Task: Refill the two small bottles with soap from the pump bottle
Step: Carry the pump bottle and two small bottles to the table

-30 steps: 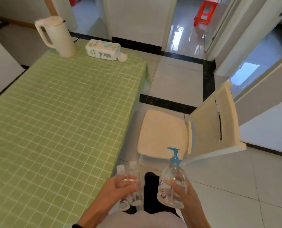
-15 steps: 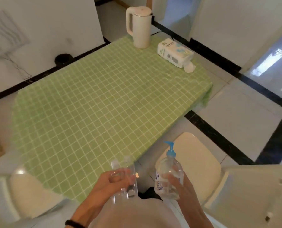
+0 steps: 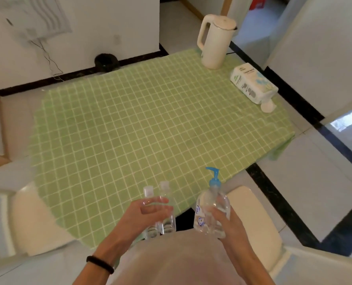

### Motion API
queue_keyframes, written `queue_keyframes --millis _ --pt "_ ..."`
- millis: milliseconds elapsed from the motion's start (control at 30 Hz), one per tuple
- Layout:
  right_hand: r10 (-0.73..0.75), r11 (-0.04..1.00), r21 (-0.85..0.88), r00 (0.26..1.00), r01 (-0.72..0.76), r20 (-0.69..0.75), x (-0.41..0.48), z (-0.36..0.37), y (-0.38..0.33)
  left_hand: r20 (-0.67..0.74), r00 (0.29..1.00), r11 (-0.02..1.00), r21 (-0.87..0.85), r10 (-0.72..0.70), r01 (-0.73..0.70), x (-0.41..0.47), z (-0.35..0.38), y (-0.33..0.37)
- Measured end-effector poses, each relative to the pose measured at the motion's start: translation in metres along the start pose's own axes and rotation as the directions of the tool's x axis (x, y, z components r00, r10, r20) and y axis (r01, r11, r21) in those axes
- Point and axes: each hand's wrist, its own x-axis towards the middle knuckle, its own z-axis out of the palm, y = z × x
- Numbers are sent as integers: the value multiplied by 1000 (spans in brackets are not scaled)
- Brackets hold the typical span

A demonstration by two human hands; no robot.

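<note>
My left hand (image 3: 144, 218) grips two small clear bottles (image 3: 160, 204) side by side, their white caps pointing up and away from me. In my right hand (image 3: 227, 224) is the clear pump bottle (image 3: 209, 210) with a blue pump head, held upright just right of the small bottles. Both hands hover over the near edge of the table with the green checked cloth (image 3: 150, 124). The bottles are see-through, and how full they are I cannot tell.
A cream kettle (image 3: 216, 41) and a white tissue pack (image 3: 253, 86) stand at the table's far right. A white chair (image 3: 259, 227) sits to my right, another pale chair (image 3: 25, 221) to my left. Tiled floor with black borders surrounds the table.
My view has swung left from the floor and chair toward the table. Both hands, still holding the bottles, now sit over the table's near edge.
</note>
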Motion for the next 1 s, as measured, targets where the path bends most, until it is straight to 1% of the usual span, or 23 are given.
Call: queue_keyframes --millis 200,367,433,533,633,733,900,1000 --pt "-19 996 -89 996 26 82 35 -1 -18 -81 996 997 -63 27 -32 16 -11 -9" --pt "5 987 -162 990 17 138 72 0 -29 -215 975 988 -126 58 -86 26 -18 -18" --pt "30 981 -196 981 8 190 89 -3 -38 -251 965 984 -139 70 -108 32 -18 -18" --pt "32 969 -243 965 33 259 123 -10 -57 -296 951 983 -127 93 -136 52 -13 -13" --pt "38 967 -252 954 40 299 170 -29 -73 -322 943 980 -145 83 -135 98 2 -6" --pt "23 951 -297 938 87 346 233 -58 -89 -338 937 980 -142 86 -141 163 26 9" --pt "-31 915 -369 940 164 341 349 -111 -105 -357 921 973 -106 154 -203 280 62 36" --pt "-108 887 -392 935 244 338 405 -145 -115 -393 899 970 -56 196 -236 340 86 51"
